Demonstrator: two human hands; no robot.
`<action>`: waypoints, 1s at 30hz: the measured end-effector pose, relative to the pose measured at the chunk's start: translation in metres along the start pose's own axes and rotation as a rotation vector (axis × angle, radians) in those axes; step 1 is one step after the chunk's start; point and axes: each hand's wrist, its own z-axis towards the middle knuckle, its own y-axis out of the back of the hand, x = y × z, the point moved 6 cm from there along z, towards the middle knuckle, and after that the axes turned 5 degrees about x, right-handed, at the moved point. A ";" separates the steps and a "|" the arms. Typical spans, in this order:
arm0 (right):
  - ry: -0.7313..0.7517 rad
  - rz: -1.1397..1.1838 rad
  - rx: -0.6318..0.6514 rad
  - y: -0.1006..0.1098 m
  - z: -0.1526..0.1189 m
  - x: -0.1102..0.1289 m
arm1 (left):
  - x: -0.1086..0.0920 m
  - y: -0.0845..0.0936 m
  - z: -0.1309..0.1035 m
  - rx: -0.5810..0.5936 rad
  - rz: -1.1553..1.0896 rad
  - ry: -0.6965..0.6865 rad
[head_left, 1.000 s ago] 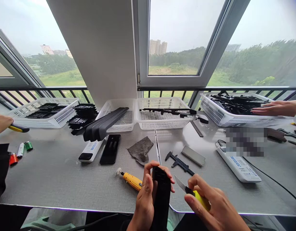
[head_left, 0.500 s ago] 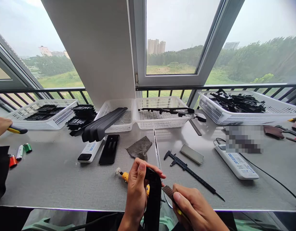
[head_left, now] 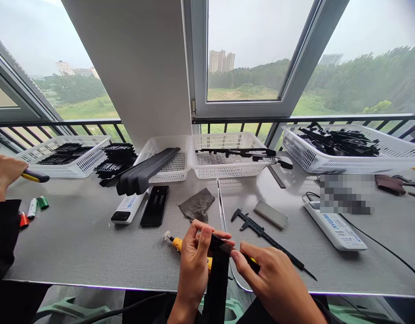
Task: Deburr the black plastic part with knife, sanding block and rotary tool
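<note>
Near the front edge of the table, my left hand [head_left: 196, 263] is closed round the upper end of a long black plastic part [head_left: 218, 279], which hangs down past the edge. My right hand [head_left: 273, 274] grips a knife-like tool [head_left: 253, 264] with a dark handle and a bit of yellow. The tool's flat metal end lies against the top of the black part, close to my left fingers. Behind my left hand lies a yellow rotary tool [head_left: 177, 243] with a white tip, partly hidden by that hand.
White baskets [head_left: 227, 173] with black parts line the back. A caliper [head_left: 261, 231], grey block [head_left: 271, 214], cloth [head_left: 197, 203], phone [head_left: 155, 206] and white devices [head_left: 336, 229] lie on the table. At left, another person's hand [head_left: 5, 173] holds a yellow-black tool near batteries [head_left: 32, 208].
My right hand has moved up and left, bringing the tool's end onto the black part. The other person's hand has shifted right and up slightly. The view has moved a little.
</note>
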 end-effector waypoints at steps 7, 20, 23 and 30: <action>0.013 -0.048 -0.022 0.004 -0.001 0.000 | 0.003 0.002 0.001 0.020 0.016 0.007; 0.088 -0.183 -0.038 0.021 0.006 0.006 | 0.003 -0.001 0.001 0.039 0.048 -0.004; 0.040 -0.162 0.107 0.018 0.009 0.003 | 0.002 -0.003 0.001 0.035 0.032 -0.004; -0.022 -0.021 0.306 0.023 0.019 0.001 | 0.001 -0.008 -0.003 0.019 -0.003 0.023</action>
